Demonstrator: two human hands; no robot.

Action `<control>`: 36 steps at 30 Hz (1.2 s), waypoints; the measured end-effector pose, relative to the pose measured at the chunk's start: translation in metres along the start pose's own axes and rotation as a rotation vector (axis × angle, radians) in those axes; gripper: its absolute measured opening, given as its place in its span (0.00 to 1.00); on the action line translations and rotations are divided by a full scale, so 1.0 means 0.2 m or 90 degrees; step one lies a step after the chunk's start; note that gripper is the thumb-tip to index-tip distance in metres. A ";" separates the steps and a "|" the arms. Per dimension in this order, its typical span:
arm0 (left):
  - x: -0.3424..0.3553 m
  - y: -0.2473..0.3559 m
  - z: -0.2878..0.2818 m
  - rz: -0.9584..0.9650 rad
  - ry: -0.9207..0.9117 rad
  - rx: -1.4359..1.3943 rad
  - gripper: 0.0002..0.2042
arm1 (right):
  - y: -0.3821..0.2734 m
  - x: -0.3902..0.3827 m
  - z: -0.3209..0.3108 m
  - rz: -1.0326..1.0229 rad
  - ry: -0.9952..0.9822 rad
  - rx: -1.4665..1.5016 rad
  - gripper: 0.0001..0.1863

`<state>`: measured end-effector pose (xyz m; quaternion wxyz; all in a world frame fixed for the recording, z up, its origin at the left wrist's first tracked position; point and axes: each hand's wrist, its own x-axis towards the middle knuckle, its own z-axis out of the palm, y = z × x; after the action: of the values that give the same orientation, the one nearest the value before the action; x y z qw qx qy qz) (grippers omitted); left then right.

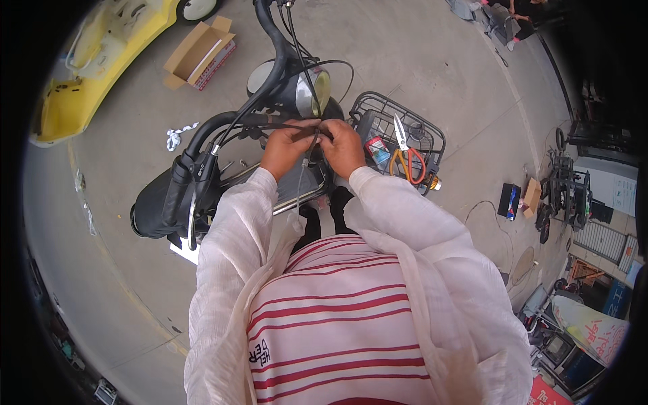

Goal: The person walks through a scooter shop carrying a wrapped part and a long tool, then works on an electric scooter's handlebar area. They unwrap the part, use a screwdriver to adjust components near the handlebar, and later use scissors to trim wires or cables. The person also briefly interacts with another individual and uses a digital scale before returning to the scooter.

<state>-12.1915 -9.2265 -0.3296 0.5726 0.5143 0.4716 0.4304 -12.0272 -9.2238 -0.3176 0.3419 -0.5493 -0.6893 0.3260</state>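
Note:
Both hands meet over the front of a two-wheeled bike, just below its round headlight (313, 92). Thin black cables (270, 126) run from the curved black handlebar (210, 123) to my fingers. My left hand (286, 150) is closed, thumb and fingers pinching a black cable. Close beside it, my right hand (343, 147) pinches the same cable bundle, its fingertips almost touching the left ones. A thin grey cord (302, 182) hangs beneath the hands. What exactly lies between the fingertips is partly hidden.
Right of my hands, a black wire basket (378, 99) holds scissors (405, 152) with orange-red handles and a red-and-blue packet (377, 150). A brake lever (194, 209) juts out left. An open cardboard box (196, 57) and a yellow vehicle body (94, 77) stand farther off.

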 end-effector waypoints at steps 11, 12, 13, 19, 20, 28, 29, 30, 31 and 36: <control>0.00 -0.06 0.07 -0.072 0.220 0.035 0.12 | 0.03 0.00 0.00 -0.094 0.005 -0.027 0.10; 0.01 -0.06 0.07 -0.076 0.237 -0.005 0.12 | 0.05 -0.01 0.01 -0.078 0.003 -0.011 0.12; 0.01 -0.05 0.06 -0.088 0.234 -0.007 0.12 | 0.05 -0.02 0.02 -0.068 0.017 0.000 0.12; 0.01 -0.04 0.06 -0.104 0.245 0.007 0.13 | 0.02 -0.04 0.05 -0.089 0.087 0.011 0.11; 0.01 -0.03 0.06 -0.107 0.243 0.013 0.13 | 0.03 -0.03 0.05 -0.100 0.090 0.001 0.11; 0.02 0.00 0.07 -0.105 0.250 0.071 0.14 | 0.03 -0.02 0.06 -0.147 0.057 -0.132 0.14; 0.01 -0.01 0.07 -0.103 0.248 0.066 0.13 | 0.04 -0.02 0.07 -0.152 0.055 -0.144 0.14; 0.01 -0.02 0.08 -0.101 0.246 0.061 0.11 | 0.04 -0.02 0.07 -0.157 0.052 -0.157 0.15; 0.00 -0.03 0.08 -0.098 0.244 0.056 0.10 | 0.04 -0.02 0.08 -0.162 0.046 -0.161 0.15; -0.04 -0.01 0.14 -0.069 0.222 -0.046 0.09 | 0.08 -0.03 0.08 -0.172 0.038 -0.140 0.15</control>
<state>-12.1656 -9.2390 -0.3297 0.5225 0.3850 0.5752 0.4979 -12.0313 -9.2271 -0.3409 0.3407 -0.4949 -0.7780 0.1834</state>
